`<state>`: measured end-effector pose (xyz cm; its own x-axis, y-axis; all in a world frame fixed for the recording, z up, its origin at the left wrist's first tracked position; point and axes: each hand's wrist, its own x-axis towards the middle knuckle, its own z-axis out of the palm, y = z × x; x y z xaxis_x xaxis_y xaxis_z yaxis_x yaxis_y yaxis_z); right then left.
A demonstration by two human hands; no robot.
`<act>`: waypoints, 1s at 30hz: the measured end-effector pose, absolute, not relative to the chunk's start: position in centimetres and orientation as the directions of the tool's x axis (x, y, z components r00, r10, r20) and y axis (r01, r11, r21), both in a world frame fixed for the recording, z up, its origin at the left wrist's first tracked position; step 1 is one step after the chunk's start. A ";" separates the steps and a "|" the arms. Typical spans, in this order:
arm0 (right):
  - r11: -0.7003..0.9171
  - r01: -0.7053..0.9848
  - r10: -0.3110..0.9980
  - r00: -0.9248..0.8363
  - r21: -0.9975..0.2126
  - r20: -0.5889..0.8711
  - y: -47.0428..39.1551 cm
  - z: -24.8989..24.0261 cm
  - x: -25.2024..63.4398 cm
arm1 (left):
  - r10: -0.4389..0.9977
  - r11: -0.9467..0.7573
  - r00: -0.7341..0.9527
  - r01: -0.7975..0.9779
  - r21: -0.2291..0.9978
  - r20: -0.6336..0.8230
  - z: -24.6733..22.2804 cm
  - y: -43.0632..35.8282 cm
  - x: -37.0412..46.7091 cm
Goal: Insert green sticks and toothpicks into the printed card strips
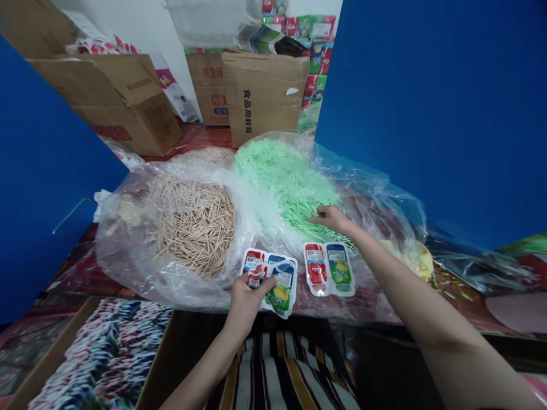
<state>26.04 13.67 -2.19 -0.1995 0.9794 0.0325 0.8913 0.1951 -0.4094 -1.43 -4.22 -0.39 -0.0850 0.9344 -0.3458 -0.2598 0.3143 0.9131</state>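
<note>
My left hand (244, 302) grips several printed twin packs (283, 287), red cola-labelled on one side and blue-green with a lemon picture on the other. They overlap like a small fan above the table's front edge. My right hand (334, 219) is at the heap of thin green sticks (294, 213), its fingers pinched together; whether a stick is between them I cannot make out. Just below that hand, another twin pack (341, 273) lies face up. Left of the green heap, a pile of beige sticks (200, 228) spreads inside clear plastic (122, 239).
An open carton (158, 364) at lower left is filled with rows of packs. Cardboard boxes (267, 97) stand along the back, with stacked printed packages (316, 57) behind. Blue panels (436, 114) rise at both sides. A pale yellow container (425, 262) sits at the right.
</note>
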 end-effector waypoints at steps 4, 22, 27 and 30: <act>0.177 0.846 0.983 -0.126 -0.502 0.135 12.8 -2.5 26.4 | 0.933 0.306 -0.105 -0.270 0.913 -0.344 -0.2 -4.2 -1.1; 0.085 0.690 0.969 0.109 -0.719 0.220 12.1 -3.5 27.0 | 0.938 0.289 -0.118 -0.254 0.923 -0.326 -0.3 -4.2 -0.7; 0.083 0.619 0.960 0.161 -0.781 0.229 12.0 -2.9 27.3 | 0.938 0.286 -0.121 -0.255 0.924 -0.324 -0.5 -4.2 -0.7; 0.086 0.552 0.953 0.198 -0.829 0.231 11.9 -2.3 27.2 | 0.941 0.285 -0.109 -0.258 0.923 -0.321 -0.8 -4.1 -0.7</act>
